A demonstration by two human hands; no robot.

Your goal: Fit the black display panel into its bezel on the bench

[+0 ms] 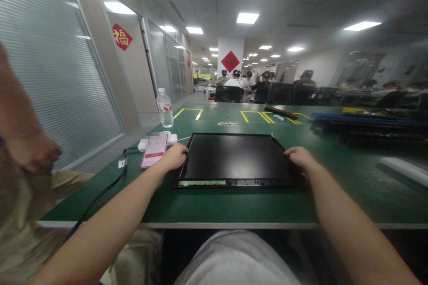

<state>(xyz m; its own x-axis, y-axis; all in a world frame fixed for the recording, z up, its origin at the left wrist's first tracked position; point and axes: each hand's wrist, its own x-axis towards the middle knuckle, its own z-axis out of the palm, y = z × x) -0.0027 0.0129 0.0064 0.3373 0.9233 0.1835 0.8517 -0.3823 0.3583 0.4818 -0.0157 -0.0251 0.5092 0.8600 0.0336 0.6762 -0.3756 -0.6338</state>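
While ceiling light panels (248,18) lit a long open office, a green surface (240,207) with a pale front edge spread across the foreground, marked toward its far side with yellow tape (245,116). Along the left ran a glass partition (50,53) with blinds and a door (137,80) bearing a red diamond sign (122,37); seated people (234,81) occupied the background. Another person's hand (35,151) hung, fingers curled, beyond the surface's left side. A water bottle (165,107) stood upright at the far left of the surface, behind a phone (154,151) with its screen lit. Long blue and dark strips (354,120) lay stacked at the right.

Near the middle of the surface was a black display panel (236,158), glossy face up, between the two hands. Its long axis ran left to right, roughly parallel to the front edge, and its side with the green circuit strip (202,183) pointed toward the person. The left hand (178,156) grasped its left edge, the right hand (298,158) its right edge. Whether its underside fully touched the surface could not be told.
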